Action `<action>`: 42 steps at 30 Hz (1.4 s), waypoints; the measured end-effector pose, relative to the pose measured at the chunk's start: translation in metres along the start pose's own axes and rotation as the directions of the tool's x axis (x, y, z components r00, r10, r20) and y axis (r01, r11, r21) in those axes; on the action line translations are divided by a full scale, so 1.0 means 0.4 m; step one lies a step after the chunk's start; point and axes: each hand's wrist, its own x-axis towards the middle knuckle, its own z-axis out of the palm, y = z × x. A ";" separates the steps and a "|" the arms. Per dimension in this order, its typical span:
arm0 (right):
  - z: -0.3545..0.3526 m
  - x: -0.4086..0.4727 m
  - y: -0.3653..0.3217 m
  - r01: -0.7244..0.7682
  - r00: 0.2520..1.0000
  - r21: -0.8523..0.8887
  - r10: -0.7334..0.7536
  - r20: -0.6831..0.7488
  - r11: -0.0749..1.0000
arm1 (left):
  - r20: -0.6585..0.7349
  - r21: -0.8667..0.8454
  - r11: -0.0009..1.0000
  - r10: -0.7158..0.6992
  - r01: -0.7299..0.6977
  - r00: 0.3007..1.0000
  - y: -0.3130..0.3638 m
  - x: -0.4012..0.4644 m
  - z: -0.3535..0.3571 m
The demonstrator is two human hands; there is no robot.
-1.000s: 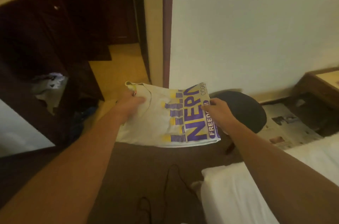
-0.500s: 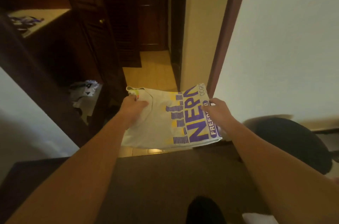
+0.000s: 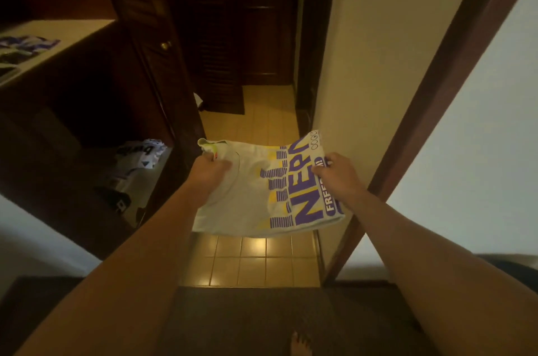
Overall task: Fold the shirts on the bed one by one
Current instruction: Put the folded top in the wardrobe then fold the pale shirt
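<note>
Hands, left [image 3: 210,171] and right [image 3: 339,173], hold folded shirt [image 3: 262,198] above tiled floor [image 3: 253,259].

Both arms are stretched out in front, forearms bare, hands about level with each other and well apart. Left hand [image 3: 210,171] is curled with knuckles up, pinching something at its edge. Right hand [image 3: 339,175] grips the same way. One bare foot [image 3: 300,344] shows at the bottom.

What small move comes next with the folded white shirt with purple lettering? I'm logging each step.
Probably carry the folded white shirt with purple lettering left toward the dark wooden wardrobe shelf: left hand and right hand grip it in mid-air, and other clothes already lie there.
</note>
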 end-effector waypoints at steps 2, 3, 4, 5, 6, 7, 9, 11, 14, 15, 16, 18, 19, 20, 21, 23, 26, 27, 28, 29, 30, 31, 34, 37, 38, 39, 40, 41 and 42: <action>-0.020 0.094 -0.020 0.013 1.000 -0.020 -0.013 0.007 1.000 | 0.001 0.009 1.000 -0.003 0.003 1.000 0.035 0.072 0.043; -0.031 0.134 -0.034 0.017 1.000 -0.027 -0.017 0.013 0.999 | -0.001 0.006 1.000 -0.003 0.003 1.000 0.053 0.100 0.061; -0.040 0.172 -0.047 0.018 1.000 -0.028 -0.018 0.015 0.999 | 0.000 0.001 1.000 0.001 -0.001 1.000 0.069 0.128 0.076; -0.048 0.208 -0.056 0.018 1.000 -0.023 -0.018 0.016 1.000 | 0.000 0.005 1.000 0.004 -0.004 1.000 0.084 0.154 0.086; -0.054 0.239 -0.064 0.019 1.000 -0.017 -0.019 0.017 1.000 | -0.005 0.004 1.000 0.010 -0.010 1.000 0.098 0.179 0.094; -0.058 0.267 -0.070 0.019 1.000 -0.013 -0.019 0.017 1.000 | -0.011 0.005 1.000 0.015 -0.015 1.000 0.112 0.202 0.100; -0.062 0.314 -0.081 0.014 1.000 -0.011 -0.014 0.015 1.000 | -0.026 0.017 1.000 0.013 -0.012 1.000 0.135 0.249 0.106; -0.060 0.355 -0.088 0.008 1.000 -0.018 -0.008 0.011 1.000 | -0.034 0.031 1.000 -0.006 0.007 0.999 0.152 0.287 0.108; -0.047 0.411 -0.099 0.002 1.000 -0.033 -0.001 0.011 0.999 | -0.035 0.035 0.999 -0.016 0.017 0.999 0.172 0.339 0.109; -0.040 0.430 -0.103 0.004 1.000 -0.033 -0.003 0.015 0.999 | -0.040 0.036 0.999 -0.018 0.020 0.999 0.178 0.356 0.107; -0.032 0.450 -0.108 0.006 1.000 -0.031 -0.005 0.017 0.999 | -0.045 0.036 0.999 -0.017 0.019 0.999 0.181 0.376 0.104; -0.013 0.491 -0.120 0.009 1.000 -0.016 -0.008 0.019 1.000 | -0.051 0.040 0.999 0.000 0.003 0.999 0.184 0.417 0.096; -0.002 0.513 -0.128 0.012 1.000 -0.010 -0.012 0.023 1.000 | -0.057 0.045 0.999 0.007 -0.004 0.998 0.185 0.439 0.092; 0.010 0.535 -0.135 0.016 1.000 -0.004 -0.016 0.027 1.000 | -0.062 0.048 0.999 0.010 -0.007 0.998 0.185 0.464 0.087; 0.024 0.558 -0.143 0.018 0.999 0.000 -0.018 0.030 1.000 | -0.063 0.049 0.999 0.013 -0.010 0.998 0.187 0.487 0.083; 0.054 0.613 -0.160 0.020 0.999 0.004 -0.020 0.033 1.000 | -0.062 0.045 0.999 0.014 -0.011 0.998 0.192 0.547 0.075; 0.106 0.707 -0.189 0.007 0.999 0.006 -0.007 0.034 1.000 | -0.053 0.049 0.999 0.017 -0.014 0.998 0.198 0.659 0.061; 0.123 0.740 -0.199 0.002 0.999 0.007 -0.002 0.035 1.000 | -0.048 0.051 0.998 0.024 -0.022 0.999 0.200 0.701 0.056; 0.142 0.774 -0.209 -0.005 0.999 0.006 0.005 0.034 1.000 | -0.043 0.050 0.998 0.030 -0.028 0.999 0.202 0.743 0.051; 0.160 0.807 -0.221 -0.015 1.000 0.011 0.015 0.025 1.000 | -0.032 0.053 0.998 0.034 -0.032 0.999 0.207 0.786 0.045; 0.177 0.842 -0.235 -0.026 1.000 0.017 0.025 0.015 1.000 | -0.023 0.053 0.998 0.031 -0.030 0.999 0.211 0.830 0.040; 0.196 0.876 -0.252 -0.034 0.999 0.017 0.034 0.016 0.999 | -0.016 0.049 0.999 0.023 -0.022 1.000 0.215 0.873 0.032; 0.242 0.962 -0.294 -0.058 0.998 0.020 0.058 0.002 0.998 | 0.004 0.049 0.999 0.018 -0.018 1.000 0.234 0.990 0.014; 0.270 1.039 -0.330 -0.075 0.997 0.022 0.076 -0.013 0.997 | -0.006 0.048 0.999 0.005 -0.004 1.000 0.263 1.094 0.002; 0.275 1.066 -0.339 -0.080 0.997 0.025 0.081 -0.017 0.996 | -0.004 0.048 0.999 0.007 -0.007 1.000 0.275 1.125 0.002; 0.278 1.093 -0.348 -0.082 0.996 0.024 0.083 -0.021 0.996 | 0.001 0.043 0.999 0.014 -0.014 1.000 0.285 1.156 0.006; 0.280 1.120 -0.356 -0.084 0.996 0.020 0.084 -0.026 0.996 | 0.009 0.031 0.999 0.014 -0.014 1.000 0.296 1.186 0.010; 0.280 1.149 -0.363 -0.086 0.996 0.019 0.087 -0.029 0.996 | 0.016 0.018 1.000 0.011 -0.011 1.000 0.307 1.218 0.018; 0.279 1.178 -0.367 -0.091 0.995 0.022 0.092 -0.031 0.996 | 0.023 0.011 1.000 0.008 -0.009 1.000 0.318 1.247 0.027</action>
